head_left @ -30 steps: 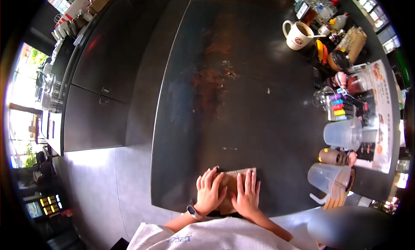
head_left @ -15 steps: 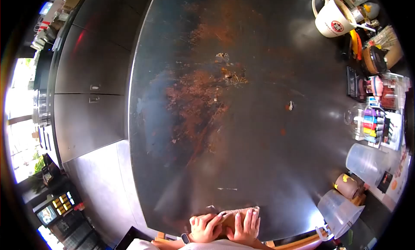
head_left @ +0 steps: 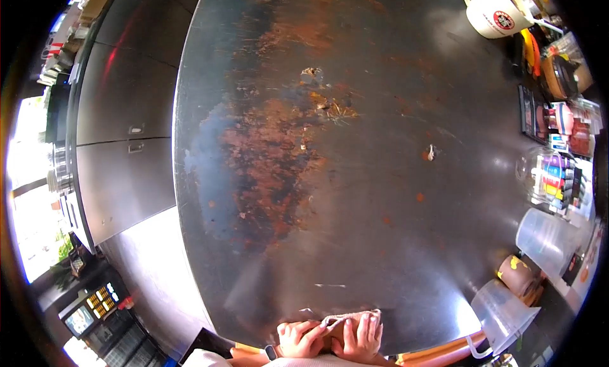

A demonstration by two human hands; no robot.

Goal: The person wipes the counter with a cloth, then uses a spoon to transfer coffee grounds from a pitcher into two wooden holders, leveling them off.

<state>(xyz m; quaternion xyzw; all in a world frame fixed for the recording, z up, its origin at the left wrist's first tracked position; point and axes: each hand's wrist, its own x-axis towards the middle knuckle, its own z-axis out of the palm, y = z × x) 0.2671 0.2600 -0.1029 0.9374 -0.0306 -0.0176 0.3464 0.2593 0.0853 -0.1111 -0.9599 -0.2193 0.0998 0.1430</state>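
Where the dark, smooth-sheened counter [head_left: 380,259] reaches its near edge, a folded brown cloth [head_left: 348,326] with a pale, ribbed-looking border lies flat under both hands. The left hand [head_left: 301,339], a dark-faced band [head_left: 271,352] at its wrist, rests on the cloth's left part with fingers bent; whether it grips the fabric I cannot tell. The right hand [head_left: 359,337] lies opened out over the other part, its fingers extended on top of the weave.

Ahead and to the left spreads a rough, flaking rust-brown patch [head_left: 273,170], with crumbly bits [head_left: 333,107] beside its upper right. A broad stretch of metal runs between this patch and the cloth. The counter's long left rim bows outward in the lens, well apart from the hands.

Down the right side, a rounded white mug [head_left: 498,15], a translucent plastic tub [head_left: 545,240], a squat brown cup [head_left: 517,275] and a tapered, handled plastic jug [head_left: 501,313] line the border; the jug sits nearest the right hand.
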